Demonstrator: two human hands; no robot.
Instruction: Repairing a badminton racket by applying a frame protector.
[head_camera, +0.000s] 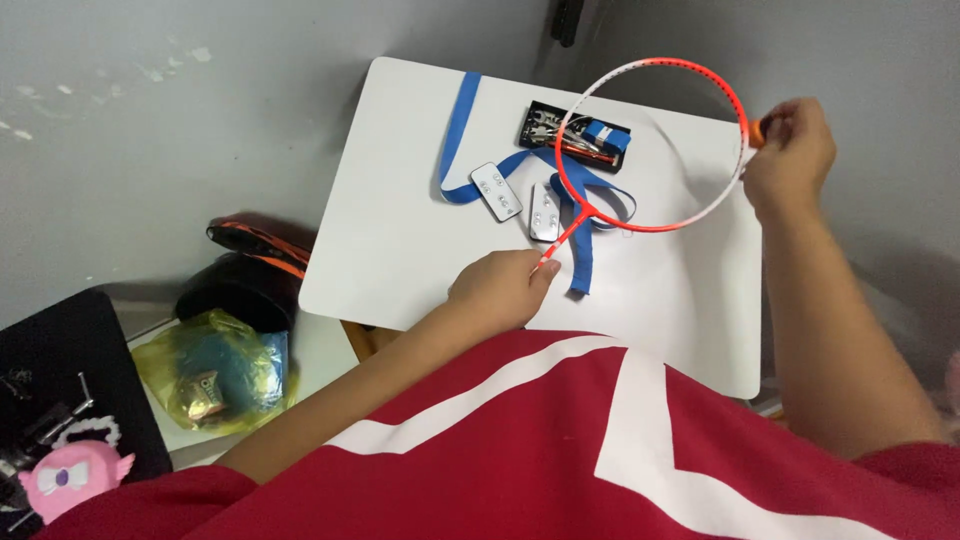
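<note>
Orange-and-white badminton racket frame (655, 145), unstrung by the look of it, hangs just above the white rectangular surface (400, 240), stretched between both hands. The left hand (497, 287) closes its grip around the thin shaft just below the hoop's throat, steadying it low. The right hand (790, 150) pinches the far rim of the hoop, its grip tight on the frame, possibly with a small orange piece; I cannot tell exactly. Held at both ends like this, the hoop probably stays level and cannot twist. Between the two grips, under the hoop, lie a long blue ribbon-like strip (460, 130), two small white flat cards (497, 191) and a black tray of small tools (575, 135), all within easy reach.
</note>
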